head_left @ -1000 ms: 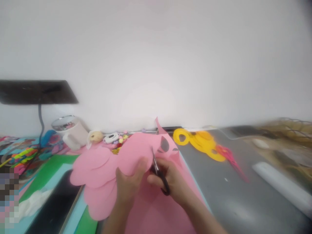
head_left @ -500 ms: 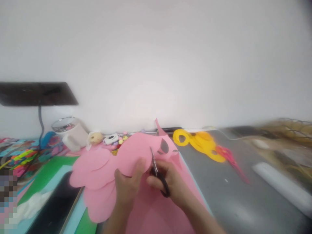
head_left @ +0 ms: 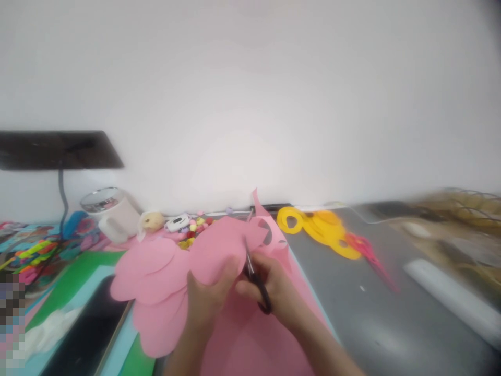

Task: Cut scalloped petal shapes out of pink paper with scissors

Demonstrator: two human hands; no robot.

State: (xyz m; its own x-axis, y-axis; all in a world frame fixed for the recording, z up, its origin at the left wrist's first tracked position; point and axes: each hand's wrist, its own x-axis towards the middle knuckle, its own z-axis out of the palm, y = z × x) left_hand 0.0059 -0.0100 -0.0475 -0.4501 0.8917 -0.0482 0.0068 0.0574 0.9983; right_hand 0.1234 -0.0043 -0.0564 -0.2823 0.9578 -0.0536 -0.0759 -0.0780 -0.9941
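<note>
My left hand grips a rounded piece of pink paper, its thumb lying on top. In my right hand is a pair of black-handled scissors, its blades pointing up and away at the right edge of that piece. Whether the blades are apart is hard to make out. Beneath both hands lies a larger pink sheet. Several cut pink petal shapes overlap just left of my left hand. Pink offcuts lie behind the scissors.
Yellow paper rings and pink scissors lie to the right on the grey table. A white mug and colourful beads stand near the wall. At left are a black slab and green sheets.
The held pink piece has turned and shifted slightly, its far edge now reaching right with a pointed strip beyond the blades. Both hands stay in nearly the same place.
</note>
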